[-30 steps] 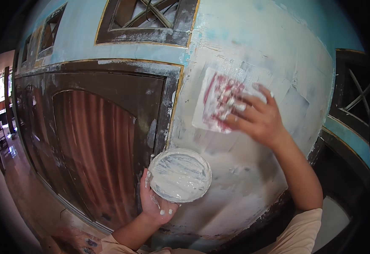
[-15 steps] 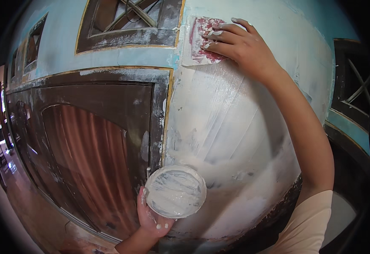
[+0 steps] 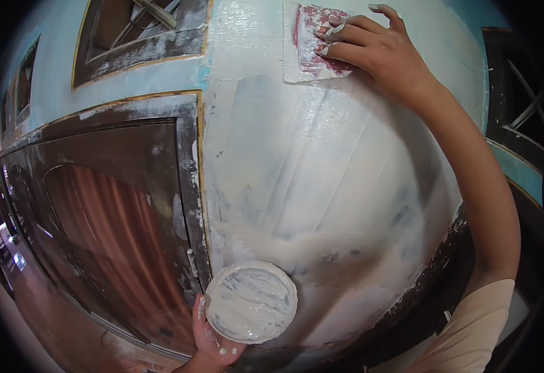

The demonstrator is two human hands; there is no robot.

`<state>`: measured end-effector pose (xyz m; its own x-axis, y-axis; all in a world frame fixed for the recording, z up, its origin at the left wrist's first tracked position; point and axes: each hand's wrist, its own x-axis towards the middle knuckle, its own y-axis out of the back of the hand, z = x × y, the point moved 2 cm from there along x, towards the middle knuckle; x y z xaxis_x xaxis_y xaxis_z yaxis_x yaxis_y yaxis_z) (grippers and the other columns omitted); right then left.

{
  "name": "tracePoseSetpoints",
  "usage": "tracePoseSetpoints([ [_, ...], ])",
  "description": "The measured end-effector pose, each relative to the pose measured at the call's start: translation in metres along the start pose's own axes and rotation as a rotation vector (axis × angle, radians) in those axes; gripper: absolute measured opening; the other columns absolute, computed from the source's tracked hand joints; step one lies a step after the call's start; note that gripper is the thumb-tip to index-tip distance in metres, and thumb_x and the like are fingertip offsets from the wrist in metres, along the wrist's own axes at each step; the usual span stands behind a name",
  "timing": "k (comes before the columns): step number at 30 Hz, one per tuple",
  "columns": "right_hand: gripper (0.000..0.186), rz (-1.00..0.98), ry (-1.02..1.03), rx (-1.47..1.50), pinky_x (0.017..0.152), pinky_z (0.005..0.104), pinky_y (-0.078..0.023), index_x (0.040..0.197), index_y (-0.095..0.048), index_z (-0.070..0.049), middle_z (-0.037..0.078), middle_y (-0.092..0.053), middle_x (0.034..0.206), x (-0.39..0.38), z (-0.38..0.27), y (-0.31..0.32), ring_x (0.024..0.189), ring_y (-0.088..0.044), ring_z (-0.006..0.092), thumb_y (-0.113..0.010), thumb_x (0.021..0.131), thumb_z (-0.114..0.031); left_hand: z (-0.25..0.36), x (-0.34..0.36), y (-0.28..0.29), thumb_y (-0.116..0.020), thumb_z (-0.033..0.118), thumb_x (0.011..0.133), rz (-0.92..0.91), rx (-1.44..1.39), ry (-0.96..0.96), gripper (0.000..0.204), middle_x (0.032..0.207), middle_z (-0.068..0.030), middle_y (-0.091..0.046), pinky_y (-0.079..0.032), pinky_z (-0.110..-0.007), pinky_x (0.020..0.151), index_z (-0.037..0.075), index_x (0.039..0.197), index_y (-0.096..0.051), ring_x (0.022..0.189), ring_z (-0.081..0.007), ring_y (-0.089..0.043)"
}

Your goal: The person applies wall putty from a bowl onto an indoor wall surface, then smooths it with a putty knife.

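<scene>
1. Spreader (image 3: 312,46), a thin reddish sheet smeared white, lies against the upper wall (image 3: 321,161), right of the upper window frame (image 3: 144,61) and apart from it.
2. Right hand (image 3: 387,50) holds it: fingers fanned over the sheet, fingertips pressed on, uppermost finger lifted. Thumb not visible.
3. Left hand (image 3: 213,339) supports a round dish (image 3: 250,263) of white paste (image 3: 247,304) low by the door frame (image 3: 188,137), thumb side at the rim; other fingers mostly hidden, can't tell their set.
4. Doing it well, my judgement: even fingertip pressure, sheet at a slight tilt, long overlapping strokes to flatten streaks; dish level.
5. Edges: wall stops left at door and window trim, right at the dark side frame (image 3: 496,93). Roomiest stretch below the sheet; ease off near trim.
</scene>
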<state>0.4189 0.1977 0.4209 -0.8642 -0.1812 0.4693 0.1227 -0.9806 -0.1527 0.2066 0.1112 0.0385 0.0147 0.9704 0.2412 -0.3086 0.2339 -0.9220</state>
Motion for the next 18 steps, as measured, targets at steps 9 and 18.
tracePoseSetpoints([
  [9,0.025,-0.034,-0.065,0.004,0.112,0.0471,-0.022,0.099,-0.065,-0.02,-0.006,-0.063,0.11,-0.074,0.029,-0.001,0.115,-0.054,0.014,-0.065,0.078,-0.005,-0.027,-0.017,0.013,-0.037,0.057,0.094,0.137,0.058,-0.006,0.071,0.145,-0.0168,-0.043,-0.032,-0.056,0.109,0.006,0.144,-0.039,0.131,-0.0394,-0.042],
  [18,0.026,-0.15,-0.142,-0.073,0.11,0.0487,-0.025,0.103,-0.064,-0.023,-0.006,-0.062,0.107,-0.169,0.063,0.005,0.113,-0.054,0.014,-0.06,0.081,-0.008,-0.067,-0.016,0.019,-0.039,0.056,0.094,0.072,0.015,0.052,0.069,0.144,-0.0138,-0.045,-0.033,-0.055,0.109,0.007,0.142,-0.042,0.13,-0.037,-0.044],
])
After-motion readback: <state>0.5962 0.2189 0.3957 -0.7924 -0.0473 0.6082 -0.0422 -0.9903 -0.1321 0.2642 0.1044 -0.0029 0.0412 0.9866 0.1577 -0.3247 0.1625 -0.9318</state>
